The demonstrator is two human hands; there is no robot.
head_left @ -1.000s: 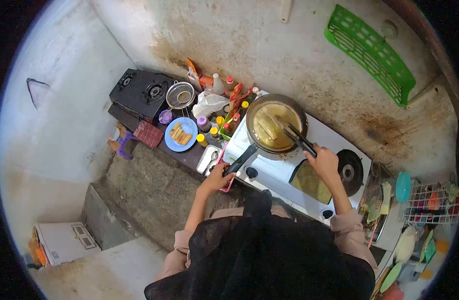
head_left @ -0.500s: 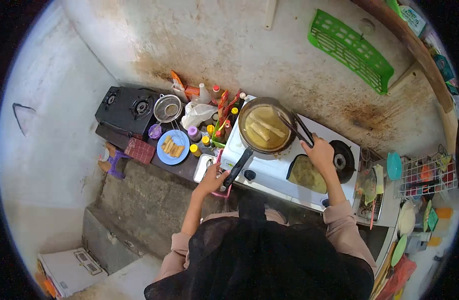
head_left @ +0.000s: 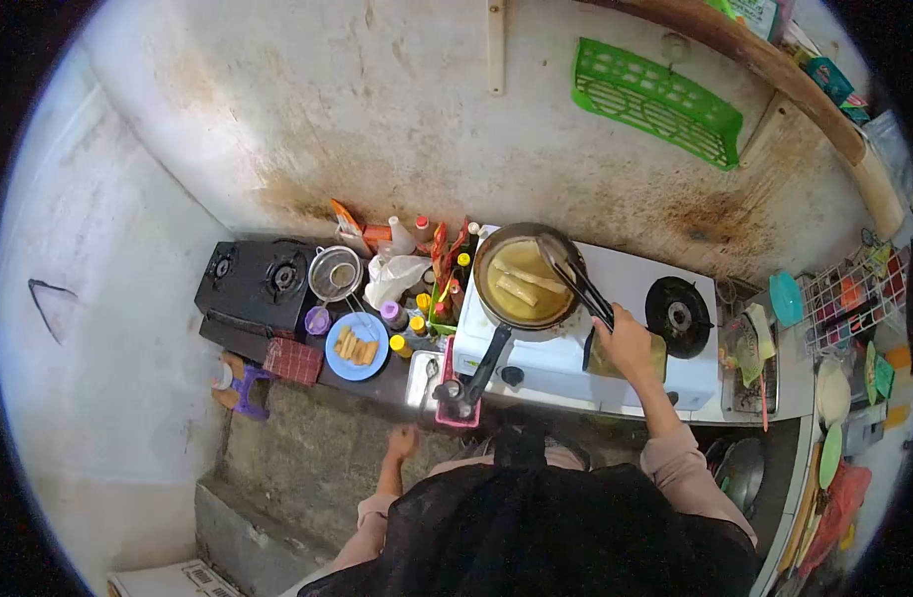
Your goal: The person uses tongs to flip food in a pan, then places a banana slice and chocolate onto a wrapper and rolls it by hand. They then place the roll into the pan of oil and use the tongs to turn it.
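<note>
A frying pan (head_left: pixel 521 279) of oil with two long rolls sits on the left burner of the white stove (head_left: pixel 556 358). My right hand (head_left: pixel 624 341) grips black tongs (head_left: pixel 574 279) whose tips reach over the pan's right rim. My left hand (head_left: pixel 404 441) hangs loose below the counter edge, fingers apart, holding nothing. The pan's black handle (head_left: pixel 486 360) points toward me, untouched. A blue plate (head_left: pixel 358 347) with several fried rolls lies left of the stove.
A black two-burner stove (head_left: pixel 260 282) stands at the far left, with a metal strainer (head_left: pixel 335 274) beside it. Sauce bottles (head_left: pixel 427 284) crowd between the stoves. A green basket (head_left: pixel 655 99) hangs on the wall. A dish rack (head_left: pixel 849 308) is at the right.
My left hand let go of the pan handle and dropped below the counter. The tongs stayed at the pan's right side. The view shifted upward.
</note>
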